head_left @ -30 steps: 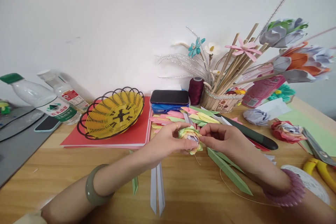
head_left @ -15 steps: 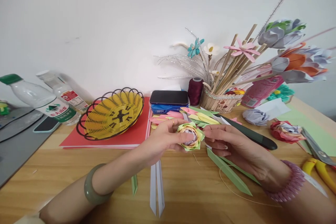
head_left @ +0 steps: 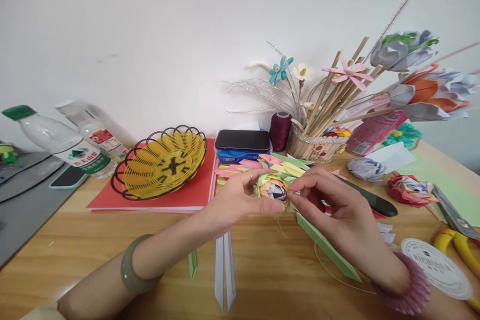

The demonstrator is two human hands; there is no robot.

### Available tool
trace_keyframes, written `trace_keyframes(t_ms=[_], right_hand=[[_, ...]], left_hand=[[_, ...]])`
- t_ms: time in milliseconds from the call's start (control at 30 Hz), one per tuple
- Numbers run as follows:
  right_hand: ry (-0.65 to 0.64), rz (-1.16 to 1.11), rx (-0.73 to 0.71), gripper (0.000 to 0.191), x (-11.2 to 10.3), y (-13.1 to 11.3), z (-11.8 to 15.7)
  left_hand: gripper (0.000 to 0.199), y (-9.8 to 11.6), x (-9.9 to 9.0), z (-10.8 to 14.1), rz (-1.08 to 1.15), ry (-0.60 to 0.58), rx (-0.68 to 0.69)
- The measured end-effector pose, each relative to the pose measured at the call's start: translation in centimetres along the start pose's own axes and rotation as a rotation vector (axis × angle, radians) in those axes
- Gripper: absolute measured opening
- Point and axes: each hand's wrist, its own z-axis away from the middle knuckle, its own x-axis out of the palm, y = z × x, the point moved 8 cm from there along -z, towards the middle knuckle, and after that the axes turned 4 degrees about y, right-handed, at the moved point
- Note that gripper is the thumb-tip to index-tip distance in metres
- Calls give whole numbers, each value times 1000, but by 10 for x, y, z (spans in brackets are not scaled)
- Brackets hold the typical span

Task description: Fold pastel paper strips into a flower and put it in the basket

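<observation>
A folded paper flower (head_left: 272, 188), green and yellow outside with a white and dark centre, is held above the wooden table. My left hand (head_left: 238, 202) is wrapped round its left side, thumb along the bottom. My right hand (head_left: 333, 215) pinches the flower's right edge between thumb and forefinger. Behind the hands lie folded pink, yellow and green paper strips (head_left: 290, 167). Two white folded strips (head_left: 225, 272) lie below my left hand, and a long green strip (head_left: 328, 250) lies under my right hand.
A yellow basket (head_left: 165, 165) rests on red paper (head_left: 101, 197). Bottles (head_left: 67, 145) stand at the left. A phone (head_left: 242, 140) lies on a blue pack. Behind are a thread spool (head_left: 280, 131) and a flower holder (head_left: 315, 147). Scissors (head_left: 452, 215) and a round white label (head_left: 437, 267) are at the right.
My right hand has turned and closed in on the flower's right edge. My left thumb has slid down off the flower's centre, which now tilts differently. The round white label has come into fuller view.
</observation>
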Motion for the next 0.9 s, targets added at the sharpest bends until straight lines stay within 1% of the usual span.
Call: trace_keyframes(t_ms=[67,100,167,267,400,533,600,700,833,900], right_hand=[[17,87,-94,5,0,-7,2],[35,112,-136,6,-1,-9,3],[67,140,-234,10,-3,-15,6],[60,169,-354,17,-1,-22,10],[55,223,-421,22,2,-23,12],[77,296,-479,22,2,-26,14],[92,303,-473,20,1,-26,14],[91,234,-397,14,0,-23,11],[10,136,-248,8,3,-17,5],[-32,120,-182,10,6,-12,3]], left_hand=[[62,1,-1,0,-69,11,31],[65,1,-1,0,-111,18,48],[65,3,-2,0,-176,33,88],[63,6,-1,3,-208,51,127],[57,4,2,5,-231,45,114],[56,2,4,4,-223,29,117],[56,1,3,4,-225,39,115],[57,1,2,4,-223,51,118],[56,2,2,5,-218,57,129],[57,1,2,5,-206,56,119]])
